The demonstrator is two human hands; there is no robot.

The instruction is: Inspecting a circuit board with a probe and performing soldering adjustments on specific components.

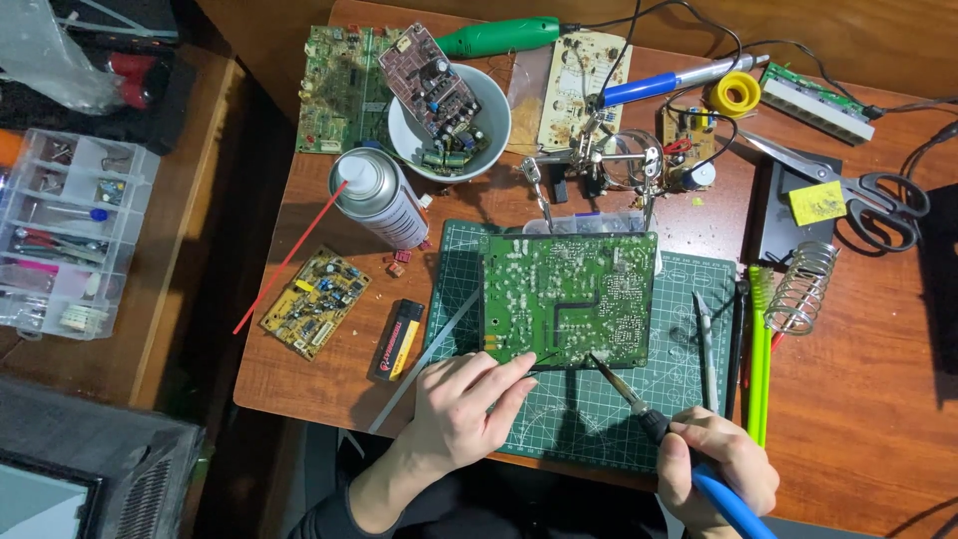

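Observation:
A green circuit board (569,297) lies solder side up on a green cutting mat (599,419). My right hand (717,467) grips a blue-handled soldering iron (659,424); its tip touches the board's near edge. My left hand (461,407) rests on the mat at the board's near left corner, pinching a thin dark strand that points at the board's near edge beside the iron tip.
A spray can (384,200) with a red straw, a white bowl (403,130) holding a board, a small yellow board (314,302), a helping-hands clamp (599,160), scissors (858,190), a coil iron stand (803,289), tweezers (705,344) and a parts organiser (70,235) surround the mat.

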